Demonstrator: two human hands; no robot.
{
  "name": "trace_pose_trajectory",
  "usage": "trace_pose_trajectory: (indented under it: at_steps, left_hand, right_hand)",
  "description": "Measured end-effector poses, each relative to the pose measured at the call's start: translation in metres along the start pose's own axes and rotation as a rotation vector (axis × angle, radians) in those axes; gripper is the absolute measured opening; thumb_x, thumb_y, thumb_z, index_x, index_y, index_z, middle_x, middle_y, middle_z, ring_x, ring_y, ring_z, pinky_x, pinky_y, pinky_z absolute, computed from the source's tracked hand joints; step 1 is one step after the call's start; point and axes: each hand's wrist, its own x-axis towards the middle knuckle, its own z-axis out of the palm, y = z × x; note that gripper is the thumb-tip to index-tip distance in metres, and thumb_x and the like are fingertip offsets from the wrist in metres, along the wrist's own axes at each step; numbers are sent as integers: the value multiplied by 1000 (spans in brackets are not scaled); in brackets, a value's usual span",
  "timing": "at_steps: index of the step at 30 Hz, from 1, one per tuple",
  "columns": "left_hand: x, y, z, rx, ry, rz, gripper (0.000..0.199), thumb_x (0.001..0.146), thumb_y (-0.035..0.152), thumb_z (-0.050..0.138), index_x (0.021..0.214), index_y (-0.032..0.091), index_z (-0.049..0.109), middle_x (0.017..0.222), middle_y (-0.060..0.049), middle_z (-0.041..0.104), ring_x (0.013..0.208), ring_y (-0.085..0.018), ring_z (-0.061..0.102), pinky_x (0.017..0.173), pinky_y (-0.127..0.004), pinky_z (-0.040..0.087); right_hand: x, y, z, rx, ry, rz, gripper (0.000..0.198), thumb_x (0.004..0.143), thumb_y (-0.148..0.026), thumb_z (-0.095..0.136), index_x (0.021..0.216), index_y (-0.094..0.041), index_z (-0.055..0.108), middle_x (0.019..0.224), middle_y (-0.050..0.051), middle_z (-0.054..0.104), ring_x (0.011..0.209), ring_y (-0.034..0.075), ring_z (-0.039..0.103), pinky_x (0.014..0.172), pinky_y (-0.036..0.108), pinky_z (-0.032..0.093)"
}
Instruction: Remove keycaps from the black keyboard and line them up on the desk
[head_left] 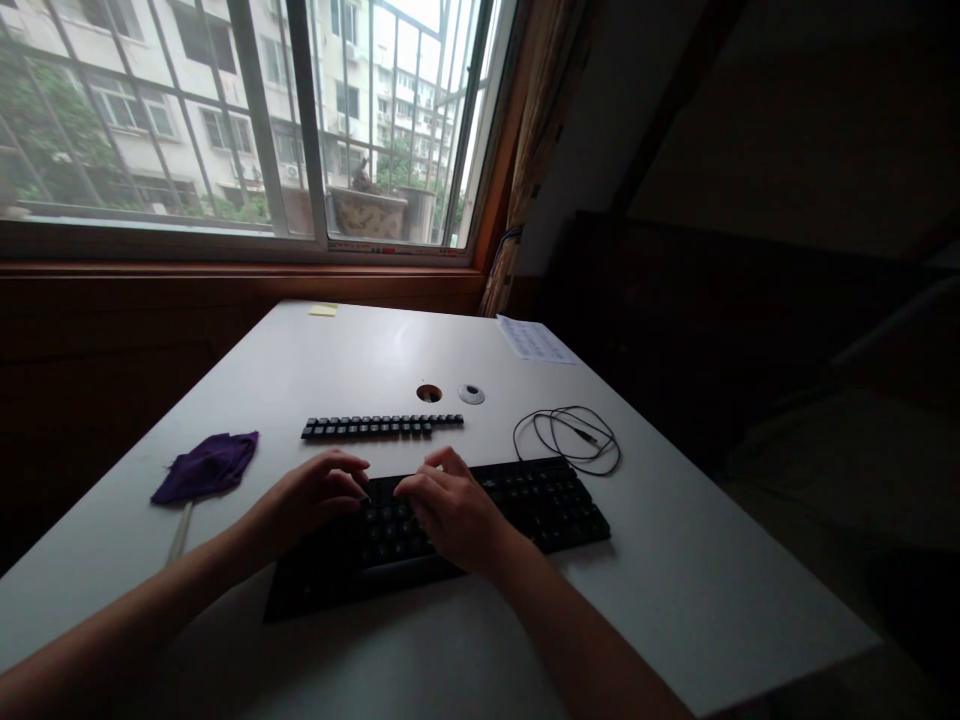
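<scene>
A black keyboard (540,505) lies slantwise on the white table, under both hands. Over its upper left part my left hand (319,490) is curled, the fingertips drawn together near a small pale-edged piece too small to name. My right hand (457,510) hovers over the middle keys, its fingers bent and closed towards the thumb. Whatever its fingertips hold, if anything, is hidden. Just behind the hands, loose black keycaps (367,428) stand in two neat rows.
Left of the keyboard lie a purple cloth (208,467) and a pale thin tool (179,533). A coiled black cable (592,452) rests at right. Further back are a cable hole (429,394), its round cover (471,395), a printed sheet (536,340) and yellow notes (323,310).
</scene>
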Motion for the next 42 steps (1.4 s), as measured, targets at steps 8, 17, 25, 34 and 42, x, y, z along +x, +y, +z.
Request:
trace_pose_trajectory:
  at_steps: [8,17,25,34,42]
  left_hand:
    - [-4,12,3,94,-24,87,35,88,22,67,122,25,56,108,-5,63,89,-18,70,79,-29,59]
    - [-6,19,14,27,-34,15,36,85,22,70,118,23,55,105,-5,64,87,-18,69,78,-29,58]
    - [-4,19,14,13,-72,-6,32,87,22,68,116,21,55,108,-7,65,90,-19,69,79,-31,58]
    - [-5,15,12,-48,-52,37,36,87,21,69,120,19,55,103,-8,65,94,-20,66,82,-32,58]
    - [-5,13,10,-71,-92,34,39,89,21,66,126,20,50,96,-6,66,90,-18,66,78,-29,54]
  right_hand:
    - [1,-1,11,-44,-70,-120,21,100,-24,48,112,-17,64,81,4,58,76,17,49,69,29,44]
    - [1,-5,17,-137,43,-160,20,95,-36,58,101,-19,67,80,2,59,68,13,53,65,27,44]
    - [0,-7,18,-162,68,-195,16,95,-29,57,100,-20,69,76,1,60,65,13,53,61,27,41]
    - [1,-7,18,-174,91,-189,15,96,-28,56,99,-21,68,74,0,60,65,13,53,61,27,41]
    - [1,-8,17,-198,108,-202,16,97,-29,55,99,-21,68,73,0,61,64,12,54,62,28,42]
